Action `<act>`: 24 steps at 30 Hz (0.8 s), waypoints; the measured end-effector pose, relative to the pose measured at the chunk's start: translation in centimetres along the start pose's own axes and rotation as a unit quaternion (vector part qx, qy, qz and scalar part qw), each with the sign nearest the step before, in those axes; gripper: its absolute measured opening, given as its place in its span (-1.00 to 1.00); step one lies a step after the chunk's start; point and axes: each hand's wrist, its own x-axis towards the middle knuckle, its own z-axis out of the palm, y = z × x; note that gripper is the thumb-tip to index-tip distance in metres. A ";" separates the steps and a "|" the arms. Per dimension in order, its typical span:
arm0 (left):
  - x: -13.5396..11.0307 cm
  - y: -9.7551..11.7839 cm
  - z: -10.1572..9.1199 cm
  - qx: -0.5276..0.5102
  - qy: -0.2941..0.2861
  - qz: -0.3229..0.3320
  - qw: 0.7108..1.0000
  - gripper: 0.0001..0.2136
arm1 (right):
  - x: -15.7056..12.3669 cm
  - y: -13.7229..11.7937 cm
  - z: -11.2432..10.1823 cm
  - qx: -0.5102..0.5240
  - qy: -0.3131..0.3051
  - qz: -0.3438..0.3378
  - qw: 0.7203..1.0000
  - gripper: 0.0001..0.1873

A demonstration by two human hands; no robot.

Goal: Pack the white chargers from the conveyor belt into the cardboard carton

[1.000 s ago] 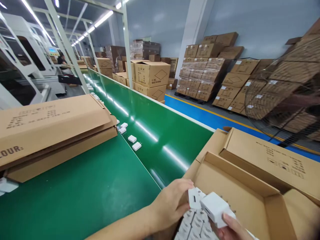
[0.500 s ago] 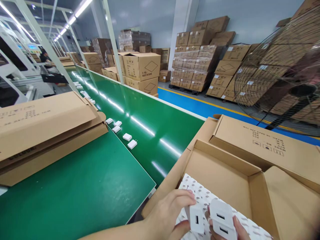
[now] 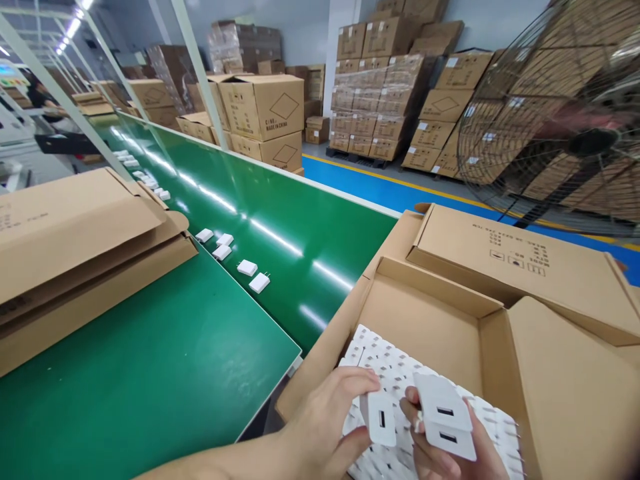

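Observation:
My left hand (image 3: 335, 413) grips a white USB charger (image 3: 381, 419) between thumb and fingers, its port side facing me. To its right, my right hand (image 3: 450, 453) holds two more white USB chargers (image 3: 445, 410), one against the other, ports showing. Both hands are over an open cardboard box (image 3: 425, 307). Inside it, rows of white chargers (image 3: 387, 360) are packed close together, with metal prongs visible at the right side. My hands cover part of the rows.
Several loose chargers (image 3: 247, 267) lie on the green conveyor belt (image 3: 280, 220). Folded cartons (image 3: 75, 233) rest on the green table (image 3: 165, 360) at left. A closed carton (image 3: 520, 260) sits behind the open box. A large fan (image 3: 565, 127) stands at right, with stacked boxes (image 3: 380, 87) beyond.
The view has shifted, so the surroundings sit higher and further left. The two chargers in my right hand are tilted differently. My left hand keeps hold of its charger.

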 end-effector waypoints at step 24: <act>14.8 -3.4 9.2 0.136 -0.103 -0.073 0.983 -0.77 | 1.4 -11.6 -10.4 -0.806 0.247 -0.328 0.427 -0.79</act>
